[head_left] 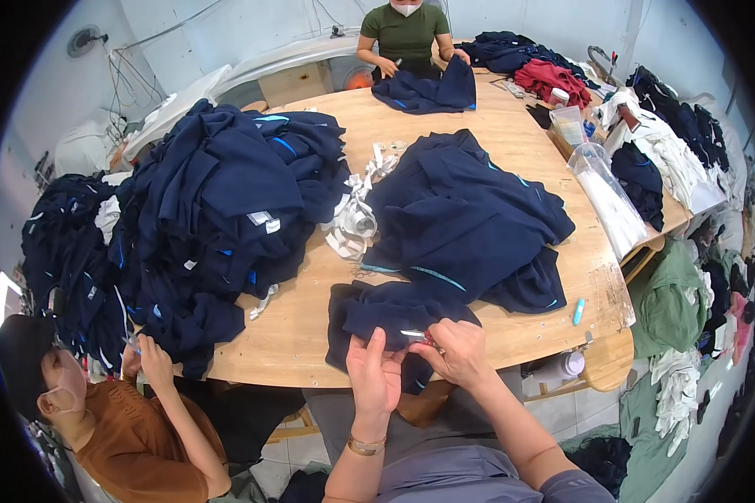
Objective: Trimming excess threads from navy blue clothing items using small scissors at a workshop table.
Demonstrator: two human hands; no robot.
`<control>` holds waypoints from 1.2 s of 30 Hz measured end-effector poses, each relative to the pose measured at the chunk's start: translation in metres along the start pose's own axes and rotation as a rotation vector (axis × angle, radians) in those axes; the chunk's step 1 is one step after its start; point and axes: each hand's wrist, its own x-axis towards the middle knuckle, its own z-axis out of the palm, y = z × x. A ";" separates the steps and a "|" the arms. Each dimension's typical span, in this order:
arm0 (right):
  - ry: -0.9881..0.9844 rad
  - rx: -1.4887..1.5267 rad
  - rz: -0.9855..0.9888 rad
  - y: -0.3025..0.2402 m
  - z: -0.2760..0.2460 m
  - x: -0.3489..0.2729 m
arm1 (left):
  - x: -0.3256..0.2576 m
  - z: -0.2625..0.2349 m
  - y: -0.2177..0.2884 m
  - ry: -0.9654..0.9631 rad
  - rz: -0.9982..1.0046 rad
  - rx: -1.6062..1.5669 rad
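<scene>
My right hand (455,352) is closed around small thread snips (414,335) with red handles, the pale blades pointing left. My left hand (372,373), wearing a bracelet at the wrist, grips the near part of a navy garment (369,314), thumb up. That garment lies folded at the table's front edge, and some of its dark cloth hangs down between my hands. The blade tips are close to my left fingers. Just beyond is a larger heap of navy garments (470,210) with light blue trim.
A tall pile of navy garments (218,176) fills the table's left. White fabric strips (352,214) lie mid-table; a light blue marker-like stick (579,312) lies right. One co-worker (143,427) sits at the left; another (407,42) handles navy cloth across the table.
</scene>
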 end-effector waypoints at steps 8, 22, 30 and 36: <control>0.031 -0.077 -0.077 0.008 0.000 -0.001 | 0.000 0.002 0.000 0.014 0.021 -0.009; -0.009 -0.144 -0.117 0.005 -0.007 0.005 | -0.002 0.000 -0.006 0.001 0.112 0.071; 0.007 -0.014 -0.031 0.005 -0.003 0.000 | 0.000 0.000 0.000 0.039 0.086 0.049; -0.043 -0.093 -0.140 0.003 0.001 0.005 | 0.003 -0.003 0.001 0.008 0.082 0.053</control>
